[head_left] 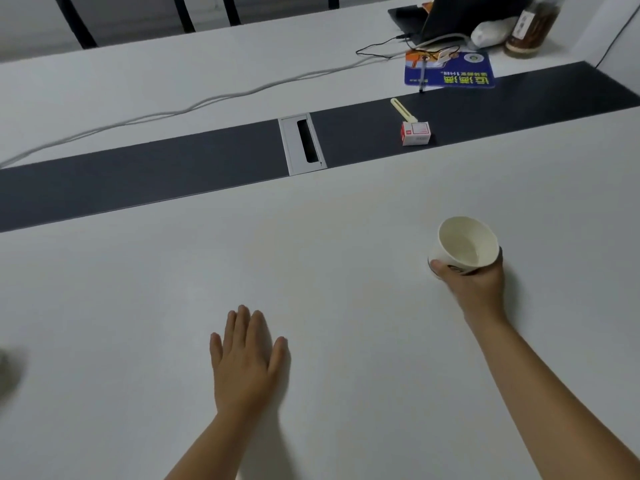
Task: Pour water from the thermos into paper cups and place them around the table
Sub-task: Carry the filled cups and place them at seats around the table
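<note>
A white paper cup [462, 244] with a little water in its bottom is at the right of the white table [311, 258], tilted toward me. My right hand [472, 284] is wrapped around its lower wall from the near side. My left hand [246, 358] lies flat on the table, palm down, fingers apart, holding nothing. No thermos is in view.
A dark strip [138, 178] with a grey cable slot [304, 144] crosses the table. On it stand a small red-and-white box [415, 133] and a cream stick. Far right: blue mouse pad [450, 72] with a pen, laptop, jar [531, 27], white cable.
</note>
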A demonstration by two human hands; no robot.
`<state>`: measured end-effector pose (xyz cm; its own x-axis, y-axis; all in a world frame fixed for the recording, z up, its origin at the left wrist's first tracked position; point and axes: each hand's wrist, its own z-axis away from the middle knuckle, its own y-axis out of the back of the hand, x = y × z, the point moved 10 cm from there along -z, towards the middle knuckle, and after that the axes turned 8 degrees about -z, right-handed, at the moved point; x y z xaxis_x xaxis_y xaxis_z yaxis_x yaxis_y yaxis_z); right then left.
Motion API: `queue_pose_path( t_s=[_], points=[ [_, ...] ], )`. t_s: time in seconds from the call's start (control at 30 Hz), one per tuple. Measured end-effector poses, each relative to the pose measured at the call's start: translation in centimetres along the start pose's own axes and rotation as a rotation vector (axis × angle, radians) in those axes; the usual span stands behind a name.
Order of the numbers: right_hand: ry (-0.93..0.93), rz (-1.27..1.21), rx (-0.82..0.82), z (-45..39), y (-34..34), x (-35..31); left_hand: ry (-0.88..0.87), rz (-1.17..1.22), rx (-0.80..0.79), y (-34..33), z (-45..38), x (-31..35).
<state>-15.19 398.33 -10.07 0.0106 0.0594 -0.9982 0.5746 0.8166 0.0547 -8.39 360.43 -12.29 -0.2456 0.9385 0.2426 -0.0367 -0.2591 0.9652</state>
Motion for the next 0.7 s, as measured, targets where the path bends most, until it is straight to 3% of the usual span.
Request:
queue_pose_path(
  t_s=[0.43, 0.7],
  points=[
    [0.052, 0.080, -0.012, -0.8, -1.3, 0.0, 0.020, 0.021, -0.006, 0.4, 0.2, 0.1],
    [0.050, 0.123, -0.001, 3.2, -0.4, 0.6, -0.002, 0.021, -0.010, 0.2, -0.2, 0.2]
  ],
)
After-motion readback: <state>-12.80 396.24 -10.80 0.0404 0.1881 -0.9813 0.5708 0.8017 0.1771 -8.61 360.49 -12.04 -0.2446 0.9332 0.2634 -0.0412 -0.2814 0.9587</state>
